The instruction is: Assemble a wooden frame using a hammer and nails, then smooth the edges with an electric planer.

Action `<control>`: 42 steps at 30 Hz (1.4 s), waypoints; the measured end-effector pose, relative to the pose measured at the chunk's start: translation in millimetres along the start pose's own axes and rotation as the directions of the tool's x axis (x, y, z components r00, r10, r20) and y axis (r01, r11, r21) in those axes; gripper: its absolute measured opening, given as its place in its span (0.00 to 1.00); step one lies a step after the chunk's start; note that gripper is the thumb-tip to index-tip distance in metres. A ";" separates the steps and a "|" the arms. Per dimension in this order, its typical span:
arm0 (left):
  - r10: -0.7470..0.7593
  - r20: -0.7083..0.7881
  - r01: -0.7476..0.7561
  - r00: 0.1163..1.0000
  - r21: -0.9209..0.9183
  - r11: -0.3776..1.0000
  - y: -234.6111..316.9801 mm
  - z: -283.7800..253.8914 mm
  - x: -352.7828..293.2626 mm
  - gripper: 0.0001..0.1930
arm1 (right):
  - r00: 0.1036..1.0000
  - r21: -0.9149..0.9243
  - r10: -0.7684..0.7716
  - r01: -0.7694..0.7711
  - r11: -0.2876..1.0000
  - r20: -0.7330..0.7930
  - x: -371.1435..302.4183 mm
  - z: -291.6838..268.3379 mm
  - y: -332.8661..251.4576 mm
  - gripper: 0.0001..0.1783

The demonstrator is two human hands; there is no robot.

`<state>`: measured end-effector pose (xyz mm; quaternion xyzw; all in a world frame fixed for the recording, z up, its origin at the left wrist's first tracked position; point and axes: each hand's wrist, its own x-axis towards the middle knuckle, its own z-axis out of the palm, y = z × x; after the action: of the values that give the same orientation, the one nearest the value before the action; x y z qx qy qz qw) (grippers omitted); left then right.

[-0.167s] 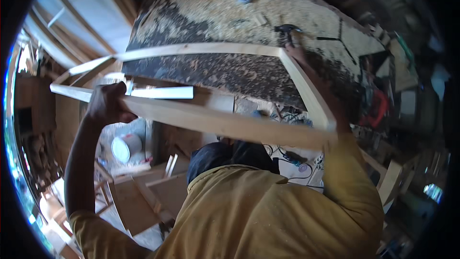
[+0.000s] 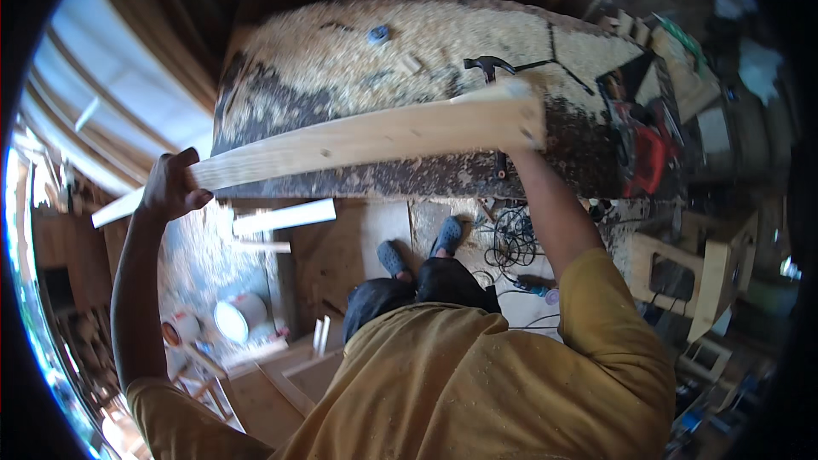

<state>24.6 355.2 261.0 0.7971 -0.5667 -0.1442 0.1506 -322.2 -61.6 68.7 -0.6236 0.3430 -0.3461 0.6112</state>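
Note:
A pale wooden frame (image 2: 366, 138) is held up over the bench, turned so that one long board faces me. My left hand (image 2: 173, 185) is closed around that board toward its left end, thumb below. My right forearm reaches up to the board's right end, and my right hand is hidden behind the wood. Just beyond that end is a black claw hammer (image 2: 488, 63). The frame covers the middle of its handle, whose tip shows below the board. Whether my right hand touches the hammer or the frame cannot be seen.
Sawdust covers much of the dark workbench (image 2: 290, 77). On it are a blue roll (image 2: 378, 35), a thin black angled tool (image 2: 552, 60) and a red power tool (image 2: 648, 158). Cables (image 2: 511, 238) lie on the floor by my feet. A white bucket (image 2: 240, 317) stands left, a wooden carcass (image 2: 699, 268) right.
The frame has tipped up and away from me, so its near board now hides the other sides. Its right end has risen toward the hammer. My right hand has gone out of sight behind it.

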 end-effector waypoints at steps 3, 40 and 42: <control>0.007 0.015 -0.009 1.000 0.100 0.995 -17.1 -20.6 39.7 0.38 | 0.935 0.111 0.336 -0.348 0.931 0.116 19.0 -30.5 -14.9 0.09; 0.272 -0.198 -0.305 0.942 -0.164 0.938 245.3 2.8 274.0 0.26 | 0.925 0.203 -0.087 0.011 0.979 0.369 59.4 45.4 -135.8 0.24; 0.178 -0.164 -0.195 0.970 -0.094 0.976 246.1 -1.3 273.8 0.25 | 0.925 0.198 -0.081 0.007 0.980 0.372 60.4 45.7 -135.9 0.24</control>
<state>-100.0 19.2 345.2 0.7396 -0.6170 -0.0981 0.2503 -250.9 -86.6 204.7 -0.6239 0.1695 -0.2647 0.7155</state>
